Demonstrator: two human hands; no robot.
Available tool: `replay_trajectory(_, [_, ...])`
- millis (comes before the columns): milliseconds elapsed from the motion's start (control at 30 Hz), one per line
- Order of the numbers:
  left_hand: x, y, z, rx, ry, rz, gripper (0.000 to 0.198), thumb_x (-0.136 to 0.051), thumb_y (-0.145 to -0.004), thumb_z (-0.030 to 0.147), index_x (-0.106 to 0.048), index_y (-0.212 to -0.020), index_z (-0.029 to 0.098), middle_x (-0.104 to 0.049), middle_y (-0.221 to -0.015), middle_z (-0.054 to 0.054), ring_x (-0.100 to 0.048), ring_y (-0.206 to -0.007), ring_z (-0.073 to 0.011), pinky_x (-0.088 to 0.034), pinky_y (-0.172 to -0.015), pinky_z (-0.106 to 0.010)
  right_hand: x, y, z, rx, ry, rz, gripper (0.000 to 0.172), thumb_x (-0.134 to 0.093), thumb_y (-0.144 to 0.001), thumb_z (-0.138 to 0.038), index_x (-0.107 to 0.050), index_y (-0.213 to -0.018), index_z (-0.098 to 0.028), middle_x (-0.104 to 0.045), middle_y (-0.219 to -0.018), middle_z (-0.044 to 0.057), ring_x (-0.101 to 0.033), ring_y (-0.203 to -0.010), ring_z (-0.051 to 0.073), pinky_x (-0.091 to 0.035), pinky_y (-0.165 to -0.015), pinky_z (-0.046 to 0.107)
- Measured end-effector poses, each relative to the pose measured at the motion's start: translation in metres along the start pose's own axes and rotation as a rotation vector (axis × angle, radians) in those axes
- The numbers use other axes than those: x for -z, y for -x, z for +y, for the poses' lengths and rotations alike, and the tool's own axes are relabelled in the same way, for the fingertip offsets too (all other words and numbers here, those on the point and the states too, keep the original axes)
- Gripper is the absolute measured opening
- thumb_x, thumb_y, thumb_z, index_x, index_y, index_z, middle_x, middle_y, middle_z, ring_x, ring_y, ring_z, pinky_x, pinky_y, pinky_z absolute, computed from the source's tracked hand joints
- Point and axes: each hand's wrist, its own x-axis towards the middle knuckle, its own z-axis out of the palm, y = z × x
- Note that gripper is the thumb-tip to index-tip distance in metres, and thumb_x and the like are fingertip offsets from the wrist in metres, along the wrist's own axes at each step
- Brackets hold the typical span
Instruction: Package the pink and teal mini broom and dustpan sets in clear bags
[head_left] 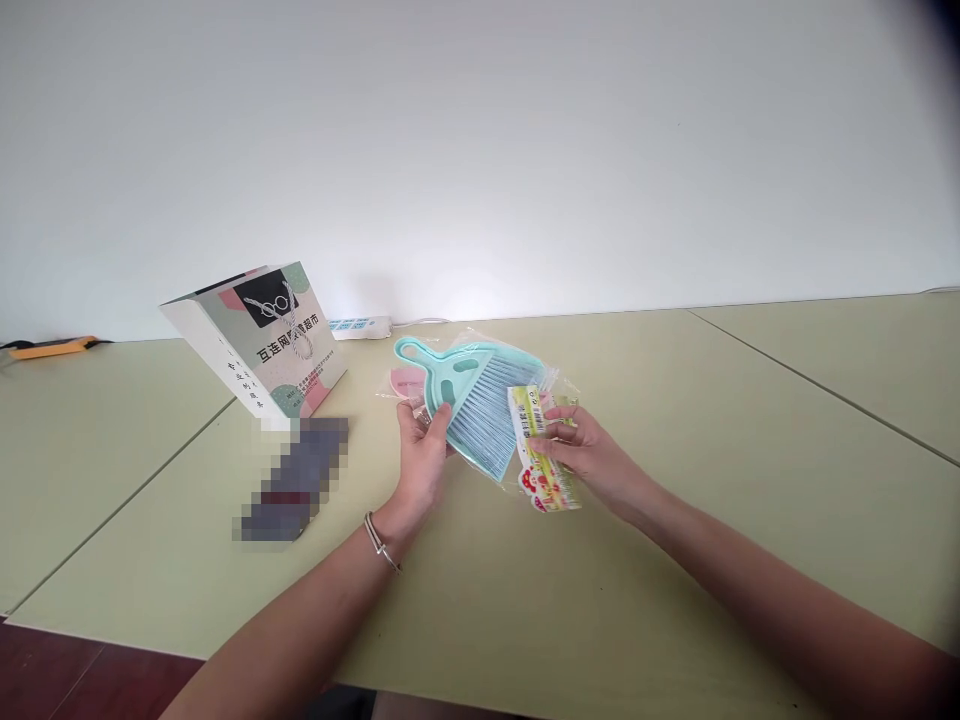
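Observation:
A turquoise dustpan and brush set (pixel 480 400) in clear plastic wrapping is held above the table. My left hand (pixel 425 455) is closed on its left side, thumb over the dustpan's edge. A printed cardboard label (pixel 541 470), yellow and white with red mushroom drawings, covers the right end of the wrapped set. My right hand (pixel 589 460) grips that label, its fingers closed around the card's right edge. The brush's pale blue bristles fan out between the two hands. Something pink shows behind the dustpan near my left hand; what it is I cannot make out.
A printed paper bag (pixel 262 345) with rope handles stands at the left on the pale green table (pixel 637 620). A blurred dark object (pixel 300 480) lies before it. Behind are a power strip (pixel 361 327) and, far left, an orange item (pixel 54 348). A white wall closes the back.

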Motion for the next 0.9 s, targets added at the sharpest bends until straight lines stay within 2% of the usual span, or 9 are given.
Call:
replay_trajectory(100, [0.001, 0.000, 0.000, -0.045, -0.001, 0.066, 0.039, -0.068, -0.070, 0.037, -0.037, -0.088, 0.023, -0.059, -0.097, 0.001, -0.060, -0.079, -0.0111, -0.053, -0.070, -0.029, 0.027, -0.004, -0.002, -0.009, 0.194, 0.156, 0.052, -0.072, -0.059, -0.046, -0.041, -0.094, -0.024, -0.062, -0.097, 0.007, -0.062, -0.084, 0.026, -0.052, -0.069, 0.044])
replay_trajectory(167, [0.002, -0.002, 0.000, -0.066, 0.004, 0.100, 0.039, -0.068, -0.070, 0.037, -0.036, -0.087, 0.023, -0.059, -0.096, 0.001, -0.060, -0.078, -0.0104, -0.053, -0.069, -0.028, 0.038, -0.002, -0.005, 0.109, 0.398, 0.426, 0.051, -0.073, -0.057, -0.046, -0.046, -0.095, -0.023, -0.058, -0.106, 0.011, -0.057, -0.094, 0.030, -0.048, -0.075, 0.047])
replay_trajectory(233, [0.002, -0.002, 0.000, -0.071, 0.004, 0.083, 0.039, -0.069, -0.071, 0.037, -0.036, -0.086, 0.023, -0.058, -0.094, 0.002, -0.059, -0.077, -0.0098, -0.053, -0.068, -0.027, 0.034, 0.004, -0.009, 0.283, 0.458, 0.570, 0.044, -0.069, -0.062, -0.047, -0.051, -0.092, -0.022, -0.056, -0.111, 0.012, -0.054, -0.101, 0.029, -0.045, -0.081, 0.046])
replay_trajectory(300, [0.000, 0.001, 0.000, -0.068, 0.009, 0.025, 0.037, -0.069, -0.071, 0.039, -0.040, -0.087, 0.022, -0.059, -0.093, 0.002, -0.059, -0.076, -0.0097, -0.052, -0.067, -0.026, 0.018, 0.009, -0.013, 0.342, 0.355, 0.441, 0.034, -0.064, -0.069, -0.050, -0.056, -0.086, -0.022, -0.058, -0.105, 0.009, -0.056, -0.095, 0.024, -0.046, -0.079, 0.041])
replay_trajectory(433, [-0.006, 0.013, -0.001, -0.081, 0.019, -0.127, 0.036, -0.069, -0.070, 0.042, -0.050, -0.094, 0.023, -0.061, -0.090, 0.002, -0.059, -0.073, -0.0097, -0.051, -0.063, -0.023, -0.015, 0.013, -0.014, 0.046, -0.055, 0.133, 0.039, -0.072, -0.062, -0.051, -0.057, -0.085, -0.023, -0.062, -0.085, 0.001, -0.057, -0.073, 0.015, -0.046, -0.063, 0.031])
replay_trajectory(633, [-0.006, 0.012, 0.000, -0.061, -0.053, -0.294, 0.034, -0.063, -0.073, 0.051, -0.052, -0.079, 0.019, -0.063, -0.083, 0.001, -0.062, -0.072, -0.0117, -0.054, -0.067, -0.028, -0.012, 0.011, -0.009, -0.041, -0.600, 0.201, 0.052, -0.087, -0.043, -0.034, -0.042, -0.067, -0.022, -0.056, -0.070, -0.006, -0.055, -0.065, 0.011, -0.043, -0.054, 0.024])
replay_trajectory(700, [0.005, -0.005, 0.006, -0.113, -0.071, -0.201, 0.036, -0.060, -0.075, 0.054, -0.053, -0.082, 0.019, -0.065, -0.090, -0.003, -0.065, -0.080, -0.0159, -0.054, -0.074, -0.033, -0.004, 0.012, -0.009, -0.036, -0.612, 0.220, 0.054, -0.087, -0.043, -0.033, -0.041, -0.069, -0.023, -0.054, -0.066, -0.007, -0.053, -0.060, 0.011, -0.039, -0.047, 0.022])
replay_trajectory(800, [0.032, -0.039, 0.024, -0.268, -0.147, 0.138, 0.042, -0.054, -0.078, 0.057, -0.050, -0.094, 0.019, -0.062, -0.111, -0.013, -0.062, -0.102, -0.0244, -0.048, -0.090, -0.045, 0.009, 0.012, -0.007, -0.012, -0.590, 0.261, 0.051, -0.086, -0.045, -0.033, -0.043, -0.072, -0.024, -0.056, -0.069, -0.006, -0.055, -0.064, 0.012, -0.042, -0.048, 0.023])
replay_trajectory(900, [0.054, -0.058, 0.041, -0.424, -0.469, 0.448, 0.075, -0.075, -0.063, 0.042, -0.037, -0.123, 0.018, -0.026, -0.147, -0.022, -0.030, -0.136, -0.0323, -0.021, -0.111, -0.052, 0.017, 0.009, -0.003, 0.013, -0.574, 0.318, 0.049, -0.085, -0.046, -0.032, -0.043, -0.071, -0.024, -0.059, -0.074, -0.005, -0.058, -0.070, 0.014, -0.048, -0.056, 0.027])
